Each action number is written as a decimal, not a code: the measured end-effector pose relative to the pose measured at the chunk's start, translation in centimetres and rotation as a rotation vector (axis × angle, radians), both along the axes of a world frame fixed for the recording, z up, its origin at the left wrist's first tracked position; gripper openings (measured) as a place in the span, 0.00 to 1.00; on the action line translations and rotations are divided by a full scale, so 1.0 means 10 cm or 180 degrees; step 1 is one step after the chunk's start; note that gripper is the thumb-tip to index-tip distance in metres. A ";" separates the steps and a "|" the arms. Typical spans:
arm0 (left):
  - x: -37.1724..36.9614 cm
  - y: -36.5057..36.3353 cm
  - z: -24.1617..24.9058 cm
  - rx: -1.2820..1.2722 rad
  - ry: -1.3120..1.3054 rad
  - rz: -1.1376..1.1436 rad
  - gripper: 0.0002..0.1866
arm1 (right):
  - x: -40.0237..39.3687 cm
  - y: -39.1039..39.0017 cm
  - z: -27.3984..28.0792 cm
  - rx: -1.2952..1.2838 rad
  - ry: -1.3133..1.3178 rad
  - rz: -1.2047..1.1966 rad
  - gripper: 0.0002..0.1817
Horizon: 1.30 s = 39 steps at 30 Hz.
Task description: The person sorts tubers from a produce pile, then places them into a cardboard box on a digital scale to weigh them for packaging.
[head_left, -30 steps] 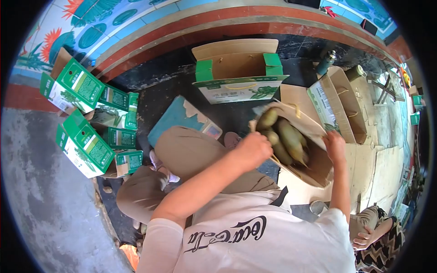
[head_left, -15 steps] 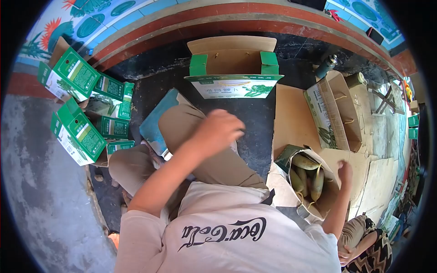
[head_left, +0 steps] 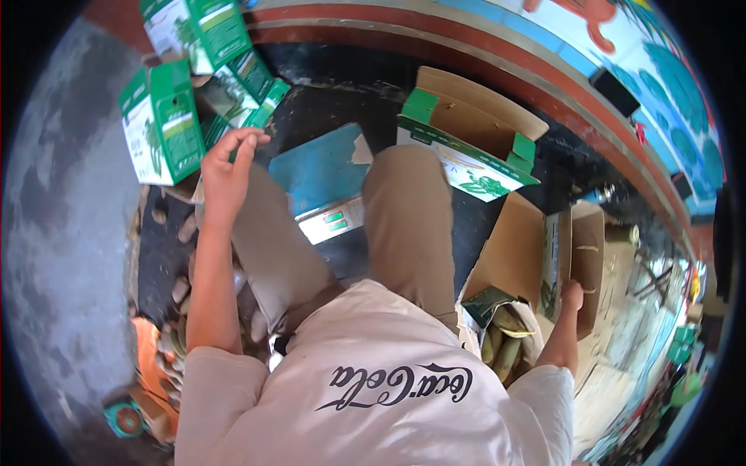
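Left hand (head_left: 228, 167) opens toward a light, stiff cardboard carton (head_left: 162, 124), best gripped by its edge; right hand (head_left: 573, 295) rests on a box (head_left: 556, 260), grip unclear.

The left hand (head_left: 228, 172) reached with spread fingers to a heap of green and white cartons (head_left: 198, 85), its fingertips touching a flap of a flattened carton (head_left: 259, 102) whose printed green panel faced up; beside it another carton (head_left: 161, 124) stood tilted on its end. The right hand (head_left: 573, 296) rested against the edge of an opened brown cardboard box (head_left: 571, 256) lying on its side. Just below that hand, a filled carton (head_left: 505, 342) stood open, with several long greenish-yellow vegetables (head_left: 503, 356) packed upright inside.
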<state>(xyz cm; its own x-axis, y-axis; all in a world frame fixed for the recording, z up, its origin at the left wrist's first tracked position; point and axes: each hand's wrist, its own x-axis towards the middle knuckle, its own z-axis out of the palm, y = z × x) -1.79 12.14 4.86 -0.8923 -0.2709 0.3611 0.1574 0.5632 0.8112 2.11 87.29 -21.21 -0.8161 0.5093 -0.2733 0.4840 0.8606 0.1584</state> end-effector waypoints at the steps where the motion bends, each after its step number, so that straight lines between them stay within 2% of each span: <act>1: 0.06 -0.07 0.01 0.0101 0.0030 0.0089 0.08 | 0.00 -0.08 0.04 0.0245 -0.0009 0.0270 0.11; 3: 0.13 -0.15 0.00 0.0193 0.0041 0.0288 0.08 | 0.00 -0.16 0.20 0.0262 0.0203 0.0129 0.14; 6: 0.18 -0.19 -0.02 0.0459 0.0150 0.0411 0.09 | 0.03 0.19 0.17 -0.0018 0.0967 0.0147 0.19; 9: 0.15 -0.30 -0.18 0.0610 0.0354 0.0429 0.09 | 0.09 0.01 0.54 -0.0183 0.1375 -0.0109 0.24; 12: 0.14 -0.45 -0.31 0.0557 0.0360 0.0447 0.09 | 0.17 -0.16 0.78 -0.0103 0.1775 0.0063 0.25; 18: 0.14 -0.74 -0.50 0.0853 0.0523 0.0544 0.09 | 0.22 -1.04 1.78 0.0028 0.2711 0.0932 0.19; 20: 0.21 -0.84 -0.58 0.0978 0.0424 0.0662 0.09 | 0.12 -1.24 2.12 -0.0153 0.2855 0.1211 0.18; 22: 0.27 -0.87 -0.53 0.1104 0.0414 0.0692 0.09 | -0.02 -1.68 2.56 -0.0711 0.2835 0.1242 0.15; 24: 0.33 -0.86 -0.51 0.1246 0.0406 0.0687 0.09 | -0.24 -2.05 2.78 -0.0890 0.3264 0.1762 0.12; 27: 0.36 -0.85 -0.51 0.1399 0.0467 0.0712 0.09 | -0.58 -2.87 3.18 -0.1212 0.3298 0.2654 0.11; 30: 0.42 -0.88 -0.49 0.1398 0.0338 0.0890 0.12 | -0.99 -3.52 3.39 -0.1235 0.2854 0.3389 0.10; 32: 0.52 -0.90 -0.44 0.1238 0.0315 0.1076 0.11 | -1.23 -4.07 3.41 -0.1662 0.2687 0.3765 0.10; 34: 0.62 -0.96 -0.47 0.1167 0.0370 0.1219 0.11 | -1.38 -4.62 3.40 -0.1748 0.2352 0.4275 0.07; 36: 0.73 -1.00 -0.47 0.1167 0.0366 0.1396 0.12 | -1.51 -5.11 3.27 -0.1863 0.2116 0.4477 0.07; 39: 0.87 -1.07 -0.46 0.1240 0.0385 0.1549 0.13 | -1.63 -5.69 3.11 -0.1561 0.2257 0.5378 0.06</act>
